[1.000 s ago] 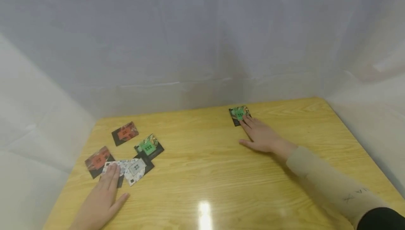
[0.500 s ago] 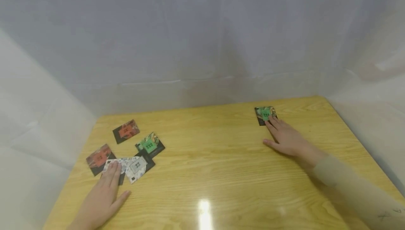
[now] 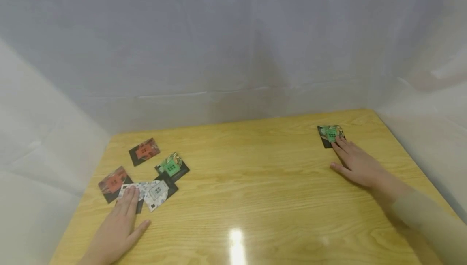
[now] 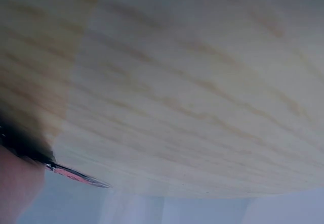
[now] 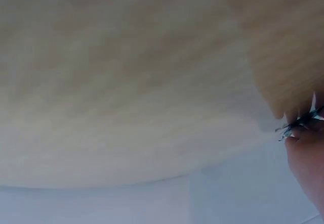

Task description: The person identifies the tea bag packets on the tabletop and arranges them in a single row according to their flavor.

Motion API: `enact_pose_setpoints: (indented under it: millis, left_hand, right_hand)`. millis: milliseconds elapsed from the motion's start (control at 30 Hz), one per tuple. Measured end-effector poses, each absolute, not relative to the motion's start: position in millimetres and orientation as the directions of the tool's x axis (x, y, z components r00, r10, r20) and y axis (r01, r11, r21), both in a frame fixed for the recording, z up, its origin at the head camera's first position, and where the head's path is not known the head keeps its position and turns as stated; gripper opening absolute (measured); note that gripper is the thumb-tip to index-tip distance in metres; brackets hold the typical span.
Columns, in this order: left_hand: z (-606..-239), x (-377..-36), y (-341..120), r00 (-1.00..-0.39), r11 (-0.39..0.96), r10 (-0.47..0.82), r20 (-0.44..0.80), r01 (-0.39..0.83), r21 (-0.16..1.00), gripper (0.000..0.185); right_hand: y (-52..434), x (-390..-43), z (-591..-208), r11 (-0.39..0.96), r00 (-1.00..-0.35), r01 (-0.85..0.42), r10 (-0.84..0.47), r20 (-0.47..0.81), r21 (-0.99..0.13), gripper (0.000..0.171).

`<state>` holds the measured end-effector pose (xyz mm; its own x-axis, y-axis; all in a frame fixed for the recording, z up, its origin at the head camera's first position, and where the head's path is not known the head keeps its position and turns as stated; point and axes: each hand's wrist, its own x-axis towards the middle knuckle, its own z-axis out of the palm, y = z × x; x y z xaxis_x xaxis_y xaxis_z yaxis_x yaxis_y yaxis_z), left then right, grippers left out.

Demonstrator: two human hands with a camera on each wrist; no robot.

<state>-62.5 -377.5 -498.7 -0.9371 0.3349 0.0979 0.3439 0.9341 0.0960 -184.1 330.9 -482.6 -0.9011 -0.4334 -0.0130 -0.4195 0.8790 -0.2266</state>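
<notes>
In the head view, my right hand (image 3: 359, 165) reaches to the far right, its straight fingertips on a black card with a green print (image 3: 330, 133) that lies flat. My left hand (image 3: 116, 228) rests at the near left, fingers extended over a white patterned card (image 3: 142, 188), part of which they cover. A second white card (image 3: 157, 192) with a dark end overlaps that one on its right. Just left lies a card with a red print (image 3: 114, 181). Its edge, pink and thin, shows beyond the fingers in the left wrist view.
Farther back on the left are another red-print card (image 3: 144, 151) and a green-print card (image 3: 171, 167), whose lower part touches the white one. All lie on a yellow wooden table (image 3: 237, 176). Pale sheeting (image 3: 233, 46) hangs behind and at both sides.
My right hand has slid the green-print card rightward along the back of the table, toward the far right corner. The left hand and the cards by it have stayed in place.
</notes>
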Motion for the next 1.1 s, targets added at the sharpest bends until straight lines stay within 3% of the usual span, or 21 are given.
enact_pose_setpoints:
  millis: [533, 1100]
  left_hand:
    - [-506, -64, -381, -0.93, 0.931, 0.348, 0.116, 0.358, 0.079, 0.095]
    - [-506, -62, -381, -0.922, 0.926, 0.357, 0.147, 0.37, 0.073, 0.095]
  right_hand:
    - [378, -165, -492, 0.871, -0.887, -0.461, -0.447, 0.114, -0.172, 0.076]
    - [379, -169, -485, 0.854, -0.858, -0.506, -0.485, 0.169, -0.119, 0.078]
